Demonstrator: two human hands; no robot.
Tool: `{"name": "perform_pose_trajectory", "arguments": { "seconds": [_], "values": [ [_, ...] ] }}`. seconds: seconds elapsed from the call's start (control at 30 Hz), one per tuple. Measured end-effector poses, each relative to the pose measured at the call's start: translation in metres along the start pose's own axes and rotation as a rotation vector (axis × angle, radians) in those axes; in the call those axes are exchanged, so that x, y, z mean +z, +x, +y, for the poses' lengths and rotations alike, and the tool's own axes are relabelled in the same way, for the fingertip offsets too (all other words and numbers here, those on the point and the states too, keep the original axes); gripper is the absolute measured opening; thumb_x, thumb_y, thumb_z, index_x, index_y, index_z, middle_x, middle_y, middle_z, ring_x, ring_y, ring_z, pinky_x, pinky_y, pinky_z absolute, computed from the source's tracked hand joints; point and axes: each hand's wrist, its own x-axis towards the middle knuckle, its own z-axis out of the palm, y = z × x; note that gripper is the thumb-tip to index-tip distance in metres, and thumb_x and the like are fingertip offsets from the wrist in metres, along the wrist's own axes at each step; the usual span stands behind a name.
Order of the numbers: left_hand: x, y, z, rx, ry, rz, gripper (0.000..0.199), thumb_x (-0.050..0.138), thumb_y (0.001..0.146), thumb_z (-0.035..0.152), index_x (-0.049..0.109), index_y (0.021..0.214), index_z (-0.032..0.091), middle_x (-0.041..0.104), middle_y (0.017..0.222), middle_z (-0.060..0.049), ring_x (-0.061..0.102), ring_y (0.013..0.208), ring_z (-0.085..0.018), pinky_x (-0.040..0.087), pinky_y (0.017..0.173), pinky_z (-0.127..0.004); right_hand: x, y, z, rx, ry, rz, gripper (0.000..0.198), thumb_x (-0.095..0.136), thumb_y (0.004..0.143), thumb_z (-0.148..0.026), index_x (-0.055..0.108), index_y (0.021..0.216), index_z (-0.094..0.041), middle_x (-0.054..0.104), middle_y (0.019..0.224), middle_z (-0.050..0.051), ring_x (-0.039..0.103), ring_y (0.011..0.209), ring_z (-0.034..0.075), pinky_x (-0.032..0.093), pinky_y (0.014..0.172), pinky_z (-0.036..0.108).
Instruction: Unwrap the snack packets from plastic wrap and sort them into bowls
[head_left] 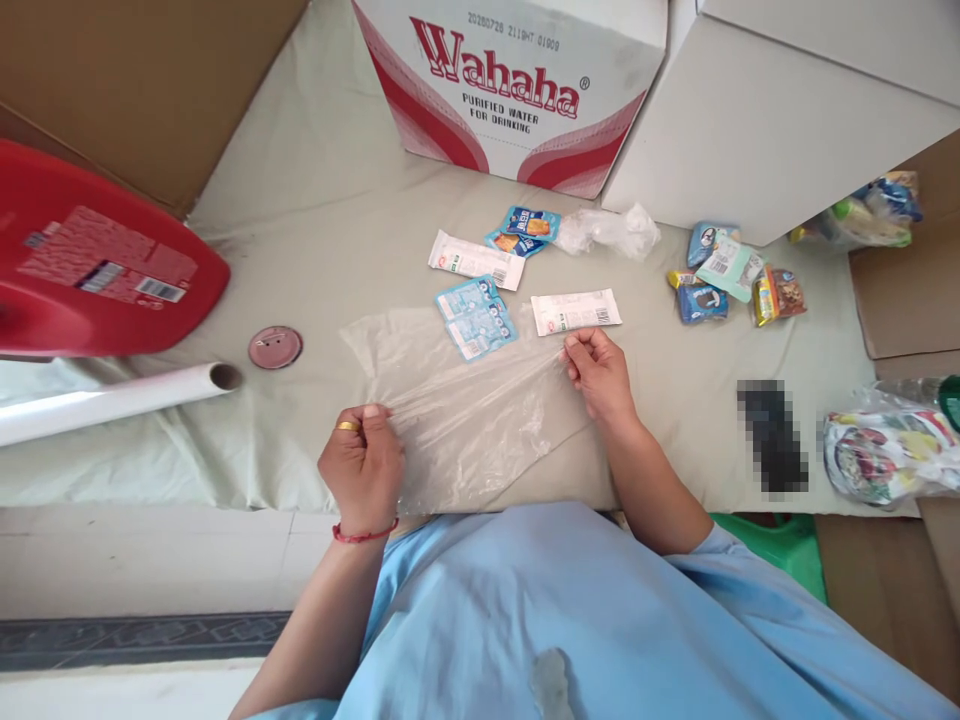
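Note:
A clear plastic bag (465,420) is stretched taut between my two hands, low over the cloth-covered table. My left hand (361,455), with a ring and a red bracelet, is closed on the bag's left side. At its right side, my right hand (598,368) pinches the film between thumb and fingers. Just beyond that hand lies a white packet (576,312). Blue-and-white packets (477,318) lie at the far edge of the bag. Behind them are another white packet (476,260), blue snack packets (531,225) and a crumpled clear plastic bag (611,230).
A Wahaha carton (517,150) and a white box (750,120) stand at the back. Small snack packs (724,268) lie to the right, near a pixelated dark object (772,435). On the left are a red jug (97,260), a white roll (112,400) and a round pinkish item (275,347).

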Motion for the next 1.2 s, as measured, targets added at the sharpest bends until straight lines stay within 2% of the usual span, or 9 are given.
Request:
{"name": "perform_pose_trajectory", "arguments": {
  "seconds": [0.13, 0.2, 0.27, 0.37, 0.47, 0.6, 0.8, 1.07, 1.2],
  "values": [
    [-0.011, 0.006, 0.008, 0.342, 0.202, 0.368, 0.027, 0.060, 0.098, 0.042, 0.060, 0.114, 0.020, 0.066, 0.110, -0.011, 0.064, 0.111, -0.028, 0.050, 0.101, -0.047, 0.001, -0.001, 0.001, 0.020, -0.044, -0.007, 0.029, 0.073, 0.084, -0.048, 0.058, 0.084, -0.023, 0.065, 0.070, -0.004, 0.040, 0.049, 0.007, 0.032, 0.046, 0.022],
    [-0.015, 0.012, 0.012, 0.582, 0.339, 0.347, 0.028, 0.065, 0.094, 0.036, 0.063, 0.116, 0.019, 0.066, 0.117, -0.014, 0.059, 0.126, -0.032, 0.042, 0.113, -0.053, 0.000, 0.000, 0.002, 0.008, -0.075, -0.019, 0.029, 0.071, 0.085, -0.049, 0.058, 0.084, -0.023, 0.065, 0.071, -0.004, 0.041, 0.049, 0.008, 0.033, 0.048, 0.023],
    [-0.014, 0.016, 0.015, 0.696, 0.448, 0.160, 0.025, 0.062, 0.096, 0.033, 0.068, 0.117, 0.021, 0.070, 0.119, -0.013, 0.056, 0.135, -0.033, 0.032, 0.121, -0.057, -0.001, 0.000, 0.004, -0.008, -0.105, -0.024, 0.031, 0.070, 0.087, -0.052, 0.057, 0.085, -0.023, 0.067, 0.073, -0.003, 0.041, 0.050, 0.008, 0.033, 0.049, 0.024],
    [-0.001, 0.016, 0.013, 0.645, 0.598, -0.155, 0.038, 0.047, 0.104, 0.038, 0.066, 0.133, 0.022, 0.065, 0.143, -0.015, 0.046, 0.149, -0.035, 0.019, 0.126, -0.062, -0.002, 0.002, 0.006, -0.029, -0.172, -0.011, 0.037, 0.066, 0.088, -0.060, 0.059, 0.092, -0.024, 0.068, 0.079, -0.002, 0.044, 0.053, 0.010, 0.036, 0.051, 0.025],
    [0.012, 0.010, 0.006, 0.562, 0.692, -0.311, 0.052, 0.036, 0.108, 0.043, 0.054, 0.152, 0.023, 0.044, 0.165, -0.018, 0.036, 0.155, -0.037, 0.016, 0.124, -0.068, 0.002, 0.002, 0.006, -0.041, -0.290, 0.006, 0.045, 0.074, 0.081, -0.061, 0.064, 0.105, -0.024, 0.066, 0.076, -0.003, 0.050, 0.059, 0.012, 0.042, 0.058, 0.027],
    [0.018, 0.003, 0.000, 0.555, 0.702, -0.292, 0.056, 0.033, 0.109, 0.044, 0.041, 0.162, 0.026, 0.035, 0.170, -0.017, 0.036, 0.157, -0.035, 0.009, 0.125, -0.070, 0.004, 0.007, 0.007, -0.089, -0.394, -0.014, 0.030, 0.073, 0.080, -0.049, 0.068, 0.090, -0.021, 0.063, 0.073, -0.002, 0.055, 0.066, 0.014, 0.046, 0.067, 0.028],
    [0.019, 0.003, -0.002, 0.560, 0.668, -0.263, 0.061, 0.031, 0.109, 0.045, 0.031, 0.166, 0.021, 0.034, 0.170, -0.017, 0.036, 0.156, -0.036, 0.007, 0.125, -0.070, -0.021, 0.007, -0.013, -0.068, -0.376, 0.142, 0.040, 0.059, 0.090, -0.061, 0.062, 0.090, -0.022, 0.065, 0.077, 0.001, 0.043, 0.054, 0.012, 0.036, 0.051, 0.026],
    [0.019, 0.003, -0.003, 0.564, 0.626, -0.260, 0.060, 0.033, 0.109, 0.044, 0.035, 0.164, 0.020, 0.032, 0.171, -0.017, 0.035, 0.157, -0.035, 0.003, 0.126, -0.070, -0.003, -0.091, -0.012, -0.276, -1.054, -0.138, 0.046, 0.074, 0.082, -0.062, 0.062, 0.100, -0.022, 0.066, 0.100, 0.009, 0.061, 0.091, 0.026, 0.051, 0.075, 0.037],
    [0.018, 0.003, -0.003, 0.562, 0.587, -0.265, 0.060, 0.035, 0.109, 0.043, 0.033, 0.165, 0.021, 0.032, 0.171, -0.017, 0.034, 0.158, -0.034, 0.002, 0.126, -0.069, -0.002, -0.115, 0.004, -0.219, -1.181, -0.209, 0.021, 0.062, 0.094, -0.044, 0.064, 0.095, -0.023, 0.068, 0.099, 0.010, 0.062, 0.096, 0.028, 0.050, 0.076, 0.038]
  ]
}}
